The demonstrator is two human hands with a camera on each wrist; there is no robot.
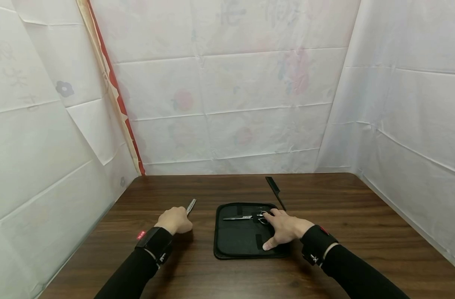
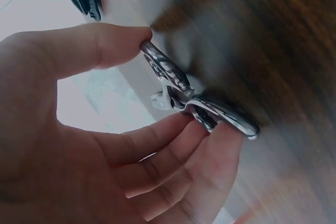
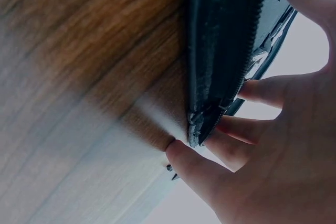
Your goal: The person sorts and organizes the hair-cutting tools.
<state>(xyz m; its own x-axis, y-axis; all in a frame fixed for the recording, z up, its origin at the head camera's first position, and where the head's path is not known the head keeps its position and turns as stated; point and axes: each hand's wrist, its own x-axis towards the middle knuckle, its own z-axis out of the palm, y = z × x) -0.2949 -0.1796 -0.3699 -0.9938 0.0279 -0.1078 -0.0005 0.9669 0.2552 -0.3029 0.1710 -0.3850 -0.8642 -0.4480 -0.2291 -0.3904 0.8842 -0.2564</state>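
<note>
My left hand (image 1: 175, 220) rests on the wooden table (image 1: 362, 232) and pinches a pair of silver scissors (image 2: 195, 99) between thumb and fingers. Their blade tip (image 1: 191, 205) sticks out past the knuckles, pointing away from me. My right hand (image 1: 284, 229) lies flat with spread fingers on an open black zip case (image 1: 239, 241). Its fingertips reach the handles of a second pair of scissors (image 1: 244, 217) strapped inside the case. In the right wrist view the thumb (image 3: 195, 170) sits at the zipped edge of the case (image 3: 218, 51).
A black comb (image 1: 275, 192) lies on the table just behind the case, pointing to the back. White sheets wall in the table on the left, back and right. Both wrists wear black camera bands over black sleeves.
</note>
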